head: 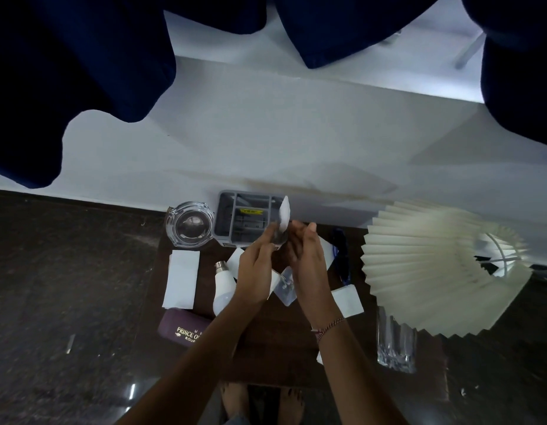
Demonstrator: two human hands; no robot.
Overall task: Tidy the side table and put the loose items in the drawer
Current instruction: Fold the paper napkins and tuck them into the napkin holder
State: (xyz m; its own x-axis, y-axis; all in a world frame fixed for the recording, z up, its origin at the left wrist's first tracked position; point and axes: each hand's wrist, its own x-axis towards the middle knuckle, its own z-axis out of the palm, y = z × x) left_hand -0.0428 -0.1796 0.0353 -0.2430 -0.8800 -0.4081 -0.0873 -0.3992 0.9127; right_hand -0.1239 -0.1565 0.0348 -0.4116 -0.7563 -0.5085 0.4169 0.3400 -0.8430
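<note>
My left hand (254,271) and my right hand (306,256) meet over the dark wooden side table (275,348). Between them they hold a small clear packet with a white card (283,219) sticking up from it. Under the hands lies another clear packet (286,289). White paper slips lie at the left (181,279) and at the right (347,300). A white light bulb (223,286) lies beside my left wrist. A maroon case (183,329) with gold lettering sits at the front left. No drawer is visible.
A glass ashtray (191,225) and a grey compartment organiser (244,220) stand at the table's back edge by the white wall. A pleated cream lampshade (444,268) overhangs the right side. A cut-glass tumbler (396,345) stands below it. A blue cord (341,256) lies near the lamp. Dark curtains hang above.
</note>
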